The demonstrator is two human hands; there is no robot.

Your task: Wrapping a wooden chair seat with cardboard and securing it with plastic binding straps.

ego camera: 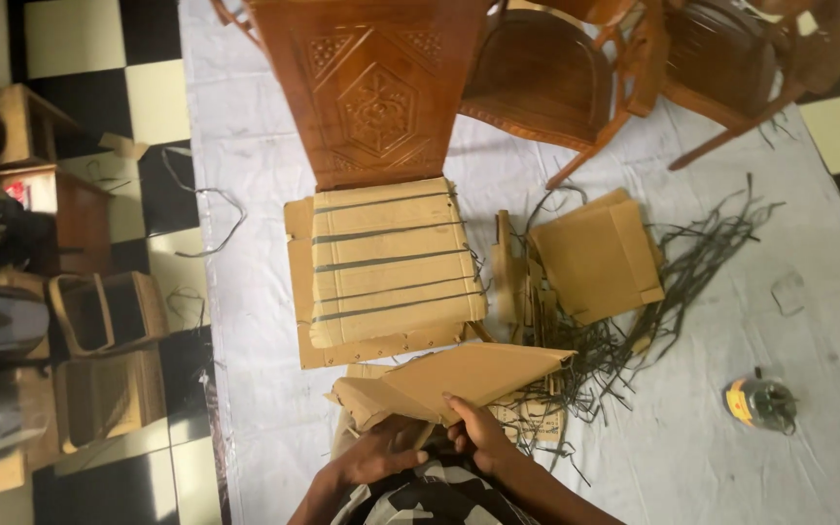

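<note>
Both hands clamp a folded cardboard sheet (pixel 459 381) at the near edge of the white floor cloth (pixel 712 447): the left hand (pixel 386 452) has its grip closed under it, the right hand (pixel 478 433) pinches its lower edge. Just beyond stands a carved wooden chair (pixel 376 87), its seat wrapped in strapped cardboard (pixel 393 262). Dark strapping strips (pixel 702 258) lie to the right.

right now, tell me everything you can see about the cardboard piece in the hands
The cardboard piece is plain brown, flat and roughly wedge-shaped, with a torn, ragged left end and a folded edge along the top. It is held tilted, its right corner pointing up toward the dark straps. The left hand holds it from below near the torn end; the right hand has its fingers on the lower edge. It sits just in front of the strapped, cardboard-wrapped chair seat, over the white sheet.
</note>
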